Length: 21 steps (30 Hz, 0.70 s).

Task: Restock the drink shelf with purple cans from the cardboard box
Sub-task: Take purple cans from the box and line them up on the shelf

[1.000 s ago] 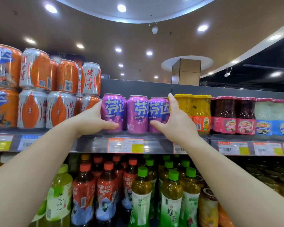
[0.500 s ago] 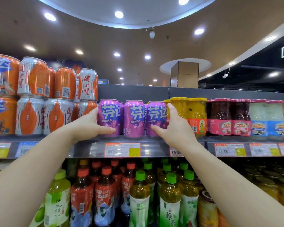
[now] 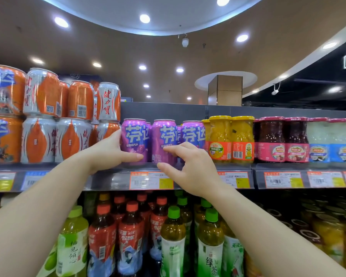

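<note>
Three purple cans stand in a front row on the upper shelf [image 3: 112, 179], with more purple cans partly hidden behind them. My left hand [image 3: 108, 152] grips the left purple can [image 3: 135, 134], thumb across its lower front and fingers round its left side. My right hand [image 3: 192, 168] is at the middle purple can [image 3: 164, 132], pinching its lower part between curled index finger and thumb. The right purple can [image 3: 194, 132] stands untouched, partly behind my right fingers. The cardboard box is out of view.
Stacked orange and silver cans [image 3: 42, 136] crowd the shelf just left of the purple ones. Jars of yellow fruit [image 3: 220, 136] and dark red jars [image 3: 272, 136] stand to the right. Tea bottles [image 3: 130, 236] fill the shelf below.
My right hand has left the right purple can and shifted left onto the middle one. My left hand stays on the left can. The view has tilted slightly upward.
</note>
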{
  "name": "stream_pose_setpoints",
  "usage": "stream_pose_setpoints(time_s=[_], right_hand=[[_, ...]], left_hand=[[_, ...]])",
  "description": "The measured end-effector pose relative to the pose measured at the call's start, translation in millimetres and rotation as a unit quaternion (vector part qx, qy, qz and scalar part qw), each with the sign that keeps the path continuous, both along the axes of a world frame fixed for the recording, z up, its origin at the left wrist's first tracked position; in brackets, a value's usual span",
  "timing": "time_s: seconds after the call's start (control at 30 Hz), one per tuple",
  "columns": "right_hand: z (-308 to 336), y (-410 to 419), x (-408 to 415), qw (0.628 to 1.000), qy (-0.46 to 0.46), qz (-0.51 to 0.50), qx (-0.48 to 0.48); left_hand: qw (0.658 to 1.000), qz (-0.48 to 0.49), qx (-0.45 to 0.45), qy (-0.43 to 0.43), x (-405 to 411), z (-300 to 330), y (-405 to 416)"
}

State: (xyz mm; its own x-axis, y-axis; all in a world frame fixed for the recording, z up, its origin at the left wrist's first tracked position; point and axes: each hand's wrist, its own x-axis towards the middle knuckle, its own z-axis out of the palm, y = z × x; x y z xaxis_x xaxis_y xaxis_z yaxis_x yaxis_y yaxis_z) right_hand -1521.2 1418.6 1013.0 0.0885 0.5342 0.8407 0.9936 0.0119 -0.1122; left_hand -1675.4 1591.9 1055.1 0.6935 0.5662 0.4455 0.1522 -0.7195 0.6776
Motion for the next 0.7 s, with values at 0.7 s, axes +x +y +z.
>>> stream_pose_setpoints(time_s=[0.7], right_hand=[[-10.2, 6.4, -11.0, 0.998, -0.010, -0.052, -0.022]], left_hand=[[0.999, 0.003, -0.009, 0.038, 0.3, 3.6, -0.1]])
